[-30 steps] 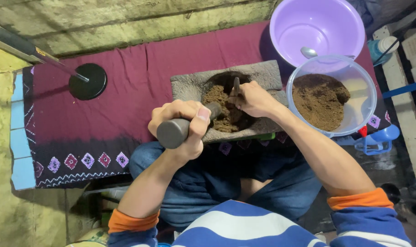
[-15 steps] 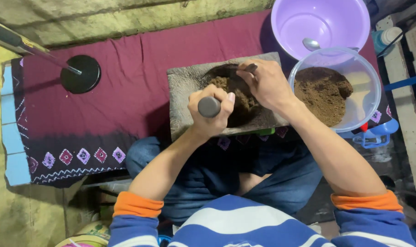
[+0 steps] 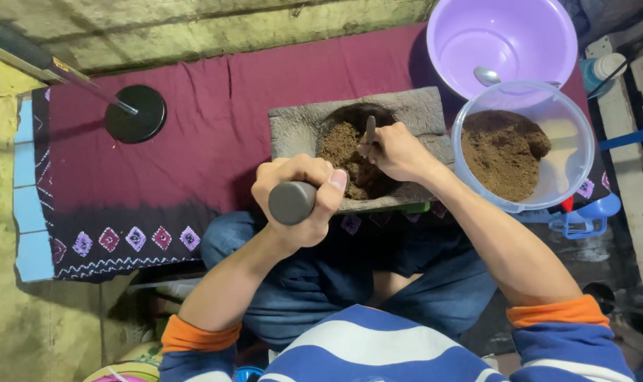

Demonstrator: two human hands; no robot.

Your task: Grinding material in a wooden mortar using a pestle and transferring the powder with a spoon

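Head view: maroon cloth [image 3: 194,127] covers floor; hands grip stone pestle [image 3: 292,202] and small stick [image 3: 369,130].

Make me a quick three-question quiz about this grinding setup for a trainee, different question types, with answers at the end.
1. True or false: the left hand grips a grey stone pestle.
2. Multiple choice: the brown powder sits in A) the purple basin, B) the clear round tub, C) the black disc.
3. Fill in: the right hand holds a thin tool over the hollow of the stone ____.

Key
1. True.
2. B, the clear round tub; the purple basin holds only a spoon.
3. Mortar: the stone mortar on the maroon cloth.
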